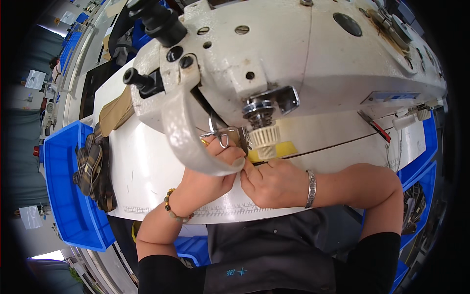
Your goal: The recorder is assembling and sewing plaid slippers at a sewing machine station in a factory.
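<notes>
A white industrial sewing machine (220,63) fills the upper middle, and both my hands are close together under its head. My left hand (208,176), with a gold ring and a bead bracelet, is partly hidden behind the machine's curved white arm (183,130). Its bent fingers close beside a small brown ribbed piece (238,138) near the needle area. Just to the right, my right hand (274,182) is curled with thumb and fingertips pinched, meeting the left fingertips. Whatever lies between the fingers is too hidden to name. A yellow plate (281,150) shows behind the right hand.
Dark plaid straps (95,169) hang over a blue bin (73,196) at the left. Brown fabric pieces (116,111) lie on the white table (132,166) behind them. Red-handled snips (376,126) lie at the right, near another blue bin (425,196). A ruler strip (215,209) edges the table.
</notes>
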`<state>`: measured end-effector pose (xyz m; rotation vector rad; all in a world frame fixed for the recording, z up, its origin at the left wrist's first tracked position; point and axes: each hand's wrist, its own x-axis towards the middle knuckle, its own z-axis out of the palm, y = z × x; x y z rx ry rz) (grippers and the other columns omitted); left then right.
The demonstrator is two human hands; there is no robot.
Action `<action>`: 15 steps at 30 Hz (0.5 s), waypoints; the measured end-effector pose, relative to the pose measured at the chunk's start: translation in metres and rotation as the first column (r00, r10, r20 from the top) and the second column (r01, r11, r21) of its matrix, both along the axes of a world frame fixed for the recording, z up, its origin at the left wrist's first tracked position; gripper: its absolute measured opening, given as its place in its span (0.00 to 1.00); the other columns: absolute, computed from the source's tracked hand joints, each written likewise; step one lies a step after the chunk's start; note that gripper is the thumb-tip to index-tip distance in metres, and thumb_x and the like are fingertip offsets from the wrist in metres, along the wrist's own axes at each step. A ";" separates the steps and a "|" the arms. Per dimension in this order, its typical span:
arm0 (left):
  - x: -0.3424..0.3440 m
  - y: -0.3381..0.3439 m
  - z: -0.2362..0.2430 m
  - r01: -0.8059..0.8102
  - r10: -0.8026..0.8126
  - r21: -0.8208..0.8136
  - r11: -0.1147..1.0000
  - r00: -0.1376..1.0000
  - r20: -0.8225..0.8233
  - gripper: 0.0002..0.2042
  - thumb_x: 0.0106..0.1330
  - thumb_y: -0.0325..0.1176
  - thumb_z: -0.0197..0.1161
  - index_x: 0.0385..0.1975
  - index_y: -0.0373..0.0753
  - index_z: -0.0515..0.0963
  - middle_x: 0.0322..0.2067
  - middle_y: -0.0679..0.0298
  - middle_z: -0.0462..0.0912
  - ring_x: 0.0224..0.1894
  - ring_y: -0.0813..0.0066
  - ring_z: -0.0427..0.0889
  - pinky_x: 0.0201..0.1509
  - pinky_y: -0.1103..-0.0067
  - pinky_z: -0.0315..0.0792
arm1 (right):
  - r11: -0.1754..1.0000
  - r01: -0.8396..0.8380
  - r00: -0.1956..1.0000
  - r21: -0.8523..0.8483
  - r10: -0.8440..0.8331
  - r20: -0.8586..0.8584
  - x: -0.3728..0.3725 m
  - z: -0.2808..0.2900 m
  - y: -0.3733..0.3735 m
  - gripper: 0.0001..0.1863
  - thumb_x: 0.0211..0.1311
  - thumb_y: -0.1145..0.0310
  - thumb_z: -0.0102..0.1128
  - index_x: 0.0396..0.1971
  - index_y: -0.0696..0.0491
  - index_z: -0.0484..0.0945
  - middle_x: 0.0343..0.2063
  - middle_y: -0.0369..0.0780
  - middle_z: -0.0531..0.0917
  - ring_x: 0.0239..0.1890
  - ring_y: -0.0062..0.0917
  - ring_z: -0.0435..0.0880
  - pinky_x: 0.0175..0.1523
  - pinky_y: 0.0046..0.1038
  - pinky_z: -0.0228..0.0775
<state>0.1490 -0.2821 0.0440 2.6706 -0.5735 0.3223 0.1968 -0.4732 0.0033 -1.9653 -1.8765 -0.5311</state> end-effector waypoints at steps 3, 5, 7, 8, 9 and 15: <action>0.000 0.000 -0.001 -0.002 0.002 -0.018 1.000 1.000 -0.010 0.08 0.48 0.23 0.69 0.28 0.39 0.82 0.34 0.66 0.81 0.36 0.62 0.74 0.36 0.69 0.66 | 1.000 0.001 1.000 -0.009 -0.001 0.004 0.000 0.001 0.000 0.10 0.50 0.68 0.58 0.23 0.61 0.80 0.32 0.61 0.84 0.19 0.28 0.83 0.20 0.25 0.71; -0.001 0.001 -0.003 -0.016 0.015 -0.030 0.999 1.000 -0.027 0.08 0.48 0.23 0.69 0.29 0.39 0.82 0.34 0.65 0.81 0.36 0.61 0.75 0.38 0.69 0.67 | 1.000 0.000 1.000 -0.013 0.000 0.006 0.001 0.001 0.000 0.10 0.50 0.68 0.59 0.24 0.61 0.80 0.32 0.62 0.84 0.19 0.27 0.82 0.20 0.25 0.71; 0.002 0.001 -0.007 -0.111 0.111 -0.009 0.994 0.992 -0.053 0.07 0.50 0.23 0.69 0.29 0.38 0.82 0.34 0.63 0.82 0.34 0.59 0.77 0.36 0.68 0.69 | 0.998 0.036 0.999 -0.059 -0.036 0.002 0.004 0.001 0.001 0.10 0.49 0.69 0.59 0.27 0.62 0.80 0.27 0.55 0.84 0.17 0.26 0.80 0.20 0.26 0.70; 0.004 0.002 -0.010 -0.113 0.112 -0.011 0.994 0.992 -0.051 0.07 0.50 0.23 0.69 0.29 0.38 0.82 0.34 0.63 0.82 0.34 0.59 0.77 0.36 0.68 0.69 | 0.998 0.034 0.999 -0.061 -0.034 0.004 0.007 0.001 0.002 0.10 0.49 0.69 0.59 0.27 0.62 0.80 0.27 0.55 0.84 0.17 0.26 0.80 0.20 0.26 0.70; 0.006 0.004 -0.013 -0.124 0.123 -0.037 0.992 0.992 -0.023 0.06 0.52 0.24 0.69 0.30 0.38 0.82 0.32 0.61 0.82 0.33 0.58 0.78 0.35 0.67 0.70 | 0.998 0.050 0.998 -0.036 -0.052 -0.041 0.010 0.002 0.003 0.10 0.48 0.70 0.59 0.28 0.60 0.79 0.23 0.50 0.82 0.16 0.26 0.80 0.19 0.27 0.70; 0.018 0.010 -0.015 -0.183 0.183 -0.030 0.983 0.983 -0.001 0.03 0.59 0.27 0.68 0.28 0.36 0.81 0.24 0.57 0.80 0.28 0.58 0.80 0.29 0.69 0.70 | 0.993 0.114 0.982 -0.043 -0.119 -0.146 0.019 -0.011 0.008 0.06 0.48 0.69 0.60 0.24 0.53 0.75 0.15 0.36 0.76 0.16 0.27 0.80 0.19 0.32 0.70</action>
